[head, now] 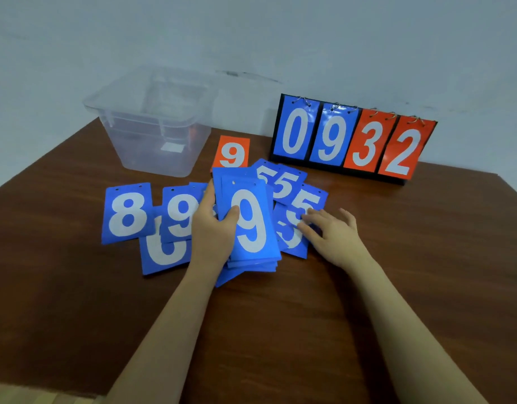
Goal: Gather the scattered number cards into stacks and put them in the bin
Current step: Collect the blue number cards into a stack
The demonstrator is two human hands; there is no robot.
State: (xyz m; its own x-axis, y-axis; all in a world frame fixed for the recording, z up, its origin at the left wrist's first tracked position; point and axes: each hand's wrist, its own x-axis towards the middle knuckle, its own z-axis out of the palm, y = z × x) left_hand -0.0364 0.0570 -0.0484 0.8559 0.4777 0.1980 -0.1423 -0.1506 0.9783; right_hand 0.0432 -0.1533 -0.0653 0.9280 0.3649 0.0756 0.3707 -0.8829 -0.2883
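Note:
My left hand (215, 228) grips a stack of blue number cards (248, 223) with a white 9 on top, thumb pressed on its face. My right hand (330, 231) lies with fingers spread on blue 5 cards (295, 196) fanned out to the right of the stack. Left of the stack lie a blue 8 card (126, 212), a blue 9 card (178, 214) and a blue card (164, 255) partly under them. An orange 9 card (231, 153) lies flat behind the stack. The clear plastic bin (152, 121) stands at the back left.
A black flip scoreboard (353, 138) showing 0 9 3 2 stands at the back right of the brown wooden table (280, 316). A pale wall rises behind the table. The table's right edge runs near the scoreboard's end.

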